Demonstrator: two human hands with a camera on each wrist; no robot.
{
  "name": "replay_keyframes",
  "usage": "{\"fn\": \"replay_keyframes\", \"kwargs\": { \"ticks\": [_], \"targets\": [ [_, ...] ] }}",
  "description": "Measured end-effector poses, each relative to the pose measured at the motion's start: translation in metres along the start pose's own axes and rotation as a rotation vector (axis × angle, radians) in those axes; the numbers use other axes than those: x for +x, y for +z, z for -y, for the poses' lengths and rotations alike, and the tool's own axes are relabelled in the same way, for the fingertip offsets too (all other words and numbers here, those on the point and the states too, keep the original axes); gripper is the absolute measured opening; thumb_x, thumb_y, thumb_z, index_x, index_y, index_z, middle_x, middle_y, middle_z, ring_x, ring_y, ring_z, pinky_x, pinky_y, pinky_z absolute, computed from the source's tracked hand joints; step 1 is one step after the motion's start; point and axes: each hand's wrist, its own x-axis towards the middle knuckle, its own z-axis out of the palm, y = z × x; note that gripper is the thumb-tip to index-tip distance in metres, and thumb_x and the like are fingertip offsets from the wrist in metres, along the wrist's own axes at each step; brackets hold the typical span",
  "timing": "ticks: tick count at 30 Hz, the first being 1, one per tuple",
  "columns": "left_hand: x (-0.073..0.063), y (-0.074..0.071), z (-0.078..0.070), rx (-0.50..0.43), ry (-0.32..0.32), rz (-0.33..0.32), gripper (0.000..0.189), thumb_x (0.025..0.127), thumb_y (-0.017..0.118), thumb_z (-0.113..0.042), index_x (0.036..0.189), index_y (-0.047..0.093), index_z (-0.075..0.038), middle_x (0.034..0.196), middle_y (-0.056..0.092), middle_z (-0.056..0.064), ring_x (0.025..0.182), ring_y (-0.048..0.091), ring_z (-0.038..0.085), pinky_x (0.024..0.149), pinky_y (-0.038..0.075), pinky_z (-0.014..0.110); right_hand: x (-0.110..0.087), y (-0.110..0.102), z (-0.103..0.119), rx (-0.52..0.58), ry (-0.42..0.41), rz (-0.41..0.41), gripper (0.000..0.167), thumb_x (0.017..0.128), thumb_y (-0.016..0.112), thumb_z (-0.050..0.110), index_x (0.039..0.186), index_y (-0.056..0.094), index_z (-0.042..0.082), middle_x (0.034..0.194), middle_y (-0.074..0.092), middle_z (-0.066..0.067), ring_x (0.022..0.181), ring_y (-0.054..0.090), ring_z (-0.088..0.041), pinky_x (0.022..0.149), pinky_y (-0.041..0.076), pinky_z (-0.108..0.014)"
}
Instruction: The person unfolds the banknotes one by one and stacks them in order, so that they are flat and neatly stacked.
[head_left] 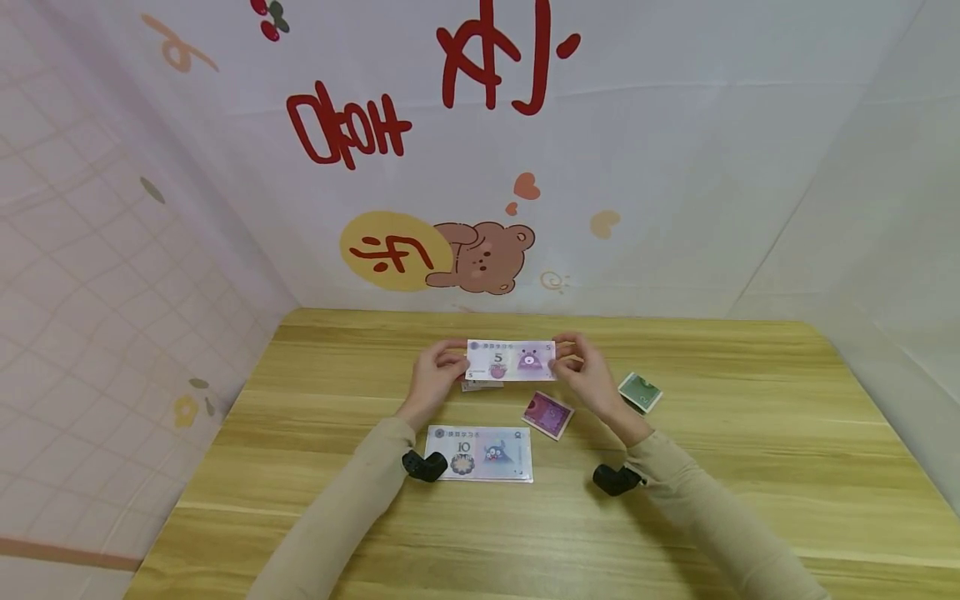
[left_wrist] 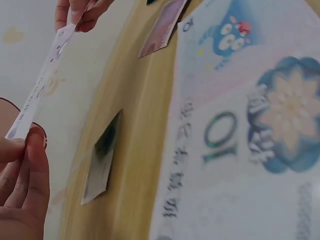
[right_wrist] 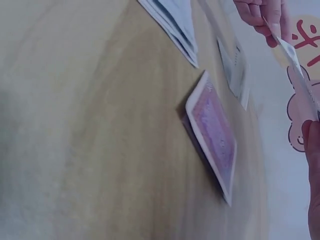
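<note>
A purple play-money banknote (head_left: 512, 361) marked 5 is stretched flat above the table between both hands. My left hand (head_left: 435, 375) pinches its left end between thumb and fingers, and my right hand (head_left: 583, 371) pinches the right end. In the left wrist view the note (left_wrist: 44, 82) appears nearly edge-on. Below it on the wood lies a small paper piece (head_left: 482, 386), partly covered by the raised note. Nearer to me rests a pale blue note (head_left: 480, 454) marked 10, apparently on top of others. A folded magenta note (head_left: 547, 415) lies below the right hand.
A folded green note (head_left: 641, 392) lies to the right of the right hand. The wooden table (head_left: 360, 533) ends at the back against a printed cloth (head_left: 675, 167). A black wrist camera (head_left: 425, 466) overhangs the left edge of the 10 note.
</note>
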Motion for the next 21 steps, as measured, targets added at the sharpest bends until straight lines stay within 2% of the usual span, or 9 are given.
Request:
{"fn": "replay_keyframes", "kwargs": {
  "ticks": [3,6,9,13,17,21],
  "targets": [
    [-0.004,-0.004,0.004,-0.035,-0.025,0.008,0.029,0.088,0.065,0.006,0.117,0.064,0.001,0.089,0.069,0.019,0.072,0.065,0.016,0.077,0.055,0.043,-0.004,0.003,0.010,0.018,-0.013,-0.007,0.038,0.086,0.060,-0.014,0.121,0.045,-0.012,0.096,0.058,-0.031,0.082,0.061,-0.034,0.066,0.052,-0.019],
    [-0.008,-0.008,0.007,-0.054,-0.042,0.018,0.032,0.088,0.065,0.006,0.120,0.063,0.000,0.089,0.070,0.018,0.068,0.066,0.017,0.075,0.056,0.042,-0.009,0.006,0.020,0.001,-0.030,-0.004,0.030,0.086,0.058,-0.016,0.114,0.048,-0.015,0.097,0.058,-0.033,0.089,0.059,-0.040,0.068,0.052,-0.019],
    [-0.012,-0.012,0.009,-0.055,-0.043,0.033,0.038,0.088,0.064,0.007,0.124,0.060,-0.001,0.089,0.069,0.018,0.068,0.066,0.020,0.073,0.056,0.040,-0.014,0.008,0.022,-0.026,-0.034,0.026,0.023,0.086,0.056,-0.016,0.108,0.053,-0.015,0.099,0.058,-0.033,0.092,0.058,-0.041,0.071,0.052,-0.019],
    [-0.020,-0.019,0.012,-0.061,-0.048,0.066,0.043,0.087,0.064,0.009,0.128,0.056,0.000,0.091,0.069,0.019,0.073,0.067,0.022,0.073,0.057,0.040,-0.021,0.009,0.022,-0.063,-0.049,0.082,0.019,0.086,0.056,-0.016,0.105,0.057,-0.016,0.098,0.059,-0.032,0.086,0.060,-0.039,0.071,0.052,-0.023],
    [-0.029,-0.025,0.014,-0.076,-0.074,0.110,0.036,0.087,0.062,0.012,0.122,0.059,0.003,0.092,0.068,0.022,0.072,0.066,0.023,0.073,0.057,0.041,-0.028,0.013,0.022,-0.099,-0.056,0.121,0.015,0.086,0.058,-0.015,0.102,0.058,-0.015,0.094,0.060,-0.028,0.083,0.060,-0.036,0.070,0.051,-0.026],
    [-0.037,-0.030,0.016,-0.071,-0.115,0.143,0.028,0.086,0.062,0.012,0.113,0.062,0.007,0.094,0.068,0.022,0.073,0.066,0.021,0.071,0.057,0.036,-0.034,0.016,0.023,-0.127,-0.052,0.157,0.014,0.087,0.060,-0.014,0.101,0.058,-0.014,0.091,0.060,-0.026,0.081,0.059,-0.034,0.071,0.051,-0.027]
  ]
}}
